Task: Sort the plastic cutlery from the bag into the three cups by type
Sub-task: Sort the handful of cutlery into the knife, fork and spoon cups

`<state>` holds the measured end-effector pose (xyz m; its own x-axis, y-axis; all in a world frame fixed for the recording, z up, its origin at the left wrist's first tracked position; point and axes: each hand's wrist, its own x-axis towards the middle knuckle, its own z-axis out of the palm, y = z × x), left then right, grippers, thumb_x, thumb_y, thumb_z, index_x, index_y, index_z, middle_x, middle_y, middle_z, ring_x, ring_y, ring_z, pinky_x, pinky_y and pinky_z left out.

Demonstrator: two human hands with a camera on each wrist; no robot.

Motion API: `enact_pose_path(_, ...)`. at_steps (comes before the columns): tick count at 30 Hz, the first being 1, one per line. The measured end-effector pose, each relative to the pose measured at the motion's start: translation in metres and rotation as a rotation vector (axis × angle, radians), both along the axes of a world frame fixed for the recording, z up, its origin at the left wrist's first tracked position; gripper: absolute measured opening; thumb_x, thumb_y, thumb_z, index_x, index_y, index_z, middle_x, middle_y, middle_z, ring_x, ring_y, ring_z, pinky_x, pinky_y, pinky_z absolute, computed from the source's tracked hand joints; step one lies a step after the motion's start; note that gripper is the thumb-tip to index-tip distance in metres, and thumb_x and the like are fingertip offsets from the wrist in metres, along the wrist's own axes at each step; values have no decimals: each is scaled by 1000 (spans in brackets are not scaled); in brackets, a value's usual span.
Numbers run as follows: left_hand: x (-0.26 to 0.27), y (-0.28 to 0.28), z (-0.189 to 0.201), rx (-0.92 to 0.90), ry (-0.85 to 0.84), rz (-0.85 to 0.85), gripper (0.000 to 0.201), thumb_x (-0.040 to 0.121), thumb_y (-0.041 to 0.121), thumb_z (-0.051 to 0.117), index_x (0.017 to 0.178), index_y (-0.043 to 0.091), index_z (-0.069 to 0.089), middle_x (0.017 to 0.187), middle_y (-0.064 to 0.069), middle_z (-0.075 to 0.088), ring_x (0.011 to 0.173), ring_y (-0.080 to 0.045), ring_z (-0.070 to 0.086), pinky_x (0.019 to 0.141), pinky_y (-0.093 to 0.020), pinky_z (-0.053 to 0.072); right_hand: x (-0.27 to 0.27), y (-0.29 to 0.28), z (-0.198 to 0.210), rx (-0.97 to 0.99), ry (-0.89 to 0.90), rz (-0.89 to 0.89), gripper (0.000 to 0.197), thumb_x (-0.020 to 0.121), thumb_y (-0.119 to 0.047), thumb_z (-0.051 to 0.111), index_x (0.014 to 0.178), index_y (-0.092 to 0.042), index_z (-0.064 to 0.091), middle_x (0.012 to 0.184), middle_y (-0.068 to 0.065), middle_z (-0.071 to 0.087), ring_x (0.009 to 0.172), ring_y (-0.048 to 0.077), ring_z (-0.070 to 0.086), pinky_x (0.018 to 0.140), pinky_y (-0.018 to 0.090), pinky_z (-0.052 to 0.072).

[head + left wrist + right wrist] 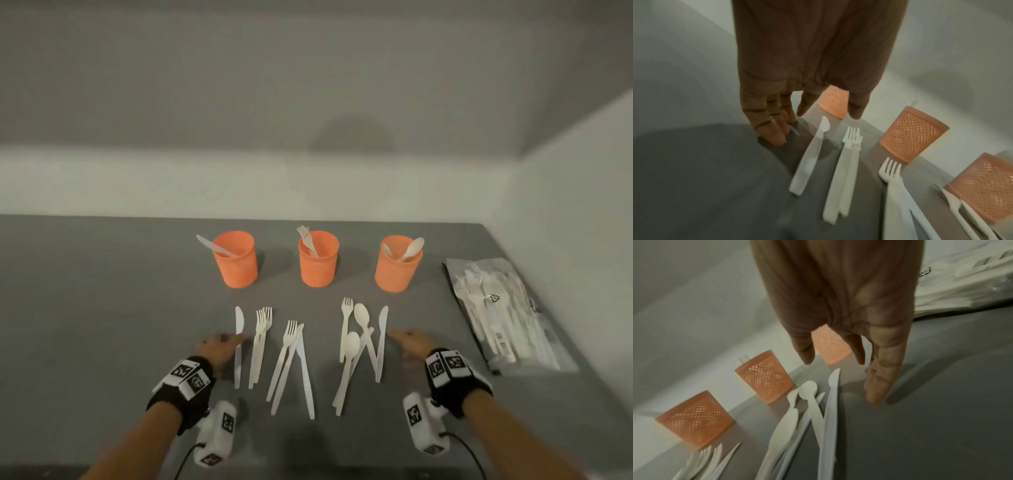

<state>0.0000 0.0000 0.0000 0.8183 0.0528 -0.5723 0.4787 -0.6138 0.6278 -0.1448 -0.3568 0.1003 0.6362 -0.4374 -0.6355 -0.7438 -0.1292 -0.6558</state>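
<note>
Three orange mesh cups stand in a row: the left cup [235, 259] holds a knife, the middle cup [318, 257] a fork, the right cup [398, 263] spoons. White cutlery lies loose in front of them: a knife [238, 342], stacked forks [261, 339], a fork-and-knives cluster [291, 366] and a pile of fork, spoons and knives [363, 346]. My left hand [221, 346] lies flat on the table, fingertips beside the lone knife [807, 160]. My right hand [409, 341] rests flat just right of the rightmost knife [831, 415]. Neither hand holds anything.
A clear plastic bag [503, 308] with more cutlery lies at the table's right side, close to the wall. The grey table [102, 308] ends at a white wall behind the cups.
</note>
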Motion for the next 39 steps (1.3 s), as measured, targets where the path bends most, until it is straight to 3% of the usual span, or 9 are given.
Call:
enact_pose_path(4,-33,-38,57,14,12,-51,62,85,49,54,132,10,46,138,-20,35,120,-36,47,76,-45,58,12,14,2,-126,70,124,63,89,-44,55,134,-1,43,135,14,48,124,33,47,99,41,45)
enact_pose_path(8,-46,-80,60,-23,66,-135,60,89,47,51,132,6,44,136,-21,37,105,-34,55,46,-28,46,23,37,6,-303,148,333,65,90,-51,48,133,-2,46,128,15,54,125,30,49,103,34,40)
enact_pose_path(13,-63,-135,66,-265,189,-182,62,89,51,45,129,3,45,110,-27,54,62,-24,51,44,-25,41,34,68,2,-367,180,431,96,68,-73,59,132,-2,47,138,17,47,128,32,44,106,37,39)
enact_pose_path(15,-72,-152,76,-332,270,-199,70,88,56,41,133,3,42,99,-25,56,65,-25,53,56,-28,42,37,76,-1,-406,196,430,100,68,-62,68,139,-1,34,143,18,33,133,33,35,108,37,36)
enact_pose_path(18,-79,-166,81,-387,346,-164,54,95,47,40,131,7,47,118,-18,60,108,-29,57,86,-36,40,38,81,-5,-568,178,460,66,85,-24,61,139,0,31,144,17,27,133,31,33,106,35,37)
enact_pose_path(19,-79,-169,81,-397,360,-150,51,94,47,43,127,10,51,113,-14,62,106,-25,55,88,-36,39,39,80,-7,-585,175,471,59,87,-17,59,137,0,32,143,17,28,132,31,34,106,35,37)
enact_pose_path(24,-72,-178,74,-475,372,-41,33,91,43,49,81,12,59,82,-5,60,82,-19,53,79,-31,40,39,76,-3,-619,138,538,55,88,-16,59,135,0,33,140,21,34,130,33,37,106,36,35)
enact_pose_path(32,-80,-183,76,-630,424,32,29,95,29,44,77,10,57,76,-7,57,69,-16,50,65,-26,42,42,71,-6,-663,163,621,60,81,-8,67,132,-1,36,139,21,36,129,34,39,105,37,37)
enact_pose_path(39,-84,-174,86,-713,430,84,34,95,33,44,82,6,60,80,-10,61,72,-19,53,64,-28,44,44,77,-15,-815,103,765,49,83,-5,63,128,-4,42,135,18,44,126,32,41,101,36,39)
